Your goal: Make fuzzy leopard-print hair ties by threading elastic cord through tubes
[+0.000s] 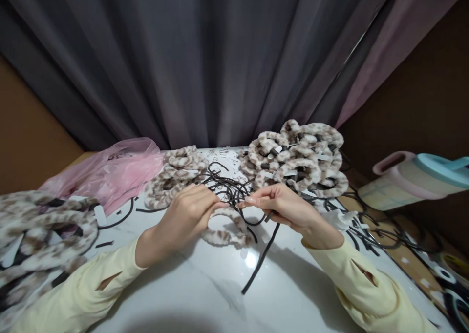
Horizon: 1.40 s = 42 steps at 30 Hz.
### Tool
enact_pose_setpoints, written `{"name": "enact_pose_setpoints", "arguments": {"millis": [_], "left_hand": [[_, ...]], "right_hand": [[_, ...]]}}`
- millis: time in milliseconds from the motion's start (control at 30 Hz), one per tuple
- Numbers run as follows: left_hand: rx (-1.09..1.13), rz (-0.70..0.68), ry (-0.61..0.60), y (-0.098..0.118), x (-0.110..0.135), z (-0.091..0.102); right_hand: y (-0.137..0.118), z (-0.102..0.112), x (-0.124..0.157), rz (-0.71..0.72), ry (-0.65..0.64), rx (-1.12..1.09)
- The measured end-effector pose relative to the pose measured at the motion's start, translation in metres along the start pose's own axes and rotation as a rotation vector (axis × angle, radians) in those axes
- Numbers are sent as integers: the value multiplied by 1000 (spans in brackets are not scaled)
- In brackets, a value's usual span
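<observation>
My right hand (284,203) is closed in a pinch on a black cord (261,260). A length of that cord hangs from beneath its fingers toward the table. Close by on the left, my left hand (192,208) is also pinched, its fingertips near those of the right; what sits between them is too small to tell. Just under both hands lies a furry ring (220,238), white with brown spots, partly covered by the left hand. Behind the fingertips a tangle of black cords (229,181) spreads over the white table (205,294).
Furry rings are piled at back right (300,157), back left (176,174) and far left (47,230). A pink plastic bag (120,164) lies at left. On the right are a tumbler (414,181), more black cords (388,235) and tape rolls (445,274). Dark curtains (220,64) hang behind.
</observation>
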<state>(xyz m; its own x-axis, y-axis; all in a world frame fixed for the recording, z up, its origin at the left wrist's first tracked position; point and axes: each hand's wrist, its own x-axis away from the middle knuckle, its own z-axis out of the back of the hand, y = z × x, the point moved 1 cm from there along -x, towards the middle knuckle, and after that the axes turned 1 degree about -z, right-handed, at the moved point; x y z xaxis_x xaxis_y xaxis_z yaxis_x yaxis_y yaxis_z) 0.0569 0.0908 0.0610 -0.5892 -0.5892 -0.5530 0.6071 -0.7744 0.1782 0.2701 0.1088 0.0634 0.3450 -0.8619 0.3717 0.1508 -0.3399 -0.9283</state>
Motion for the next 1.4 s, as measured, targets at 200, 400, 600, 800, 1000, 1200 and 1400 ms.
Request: {"name": "enact_pose_setpoints", "arguments": {"millis": [200,400,600,800,1000,1200,1400], "left_hand": [[-69,26,-439,6,10,-23],[-42,9,-550,8,18,-34],[3,-69,-504,9,20,-42],[32,-38,-508,6,25,-54],[336,141,-564,1,10,-35],[407,148,-332,4,-4,5],[345,3,-83,16,1,8]], "right_hand": [[1,5,-3,37,-3,46],[-1,-3,6,37,-91,53],[-10,-9,18,7,-151,44],[-10,-10,23,68,-245,93],[-10,-13,28,53,-285,0],[-12,-14,30,-150,-411,-148],[-16,-18,35,-148,-469,-243]]}}
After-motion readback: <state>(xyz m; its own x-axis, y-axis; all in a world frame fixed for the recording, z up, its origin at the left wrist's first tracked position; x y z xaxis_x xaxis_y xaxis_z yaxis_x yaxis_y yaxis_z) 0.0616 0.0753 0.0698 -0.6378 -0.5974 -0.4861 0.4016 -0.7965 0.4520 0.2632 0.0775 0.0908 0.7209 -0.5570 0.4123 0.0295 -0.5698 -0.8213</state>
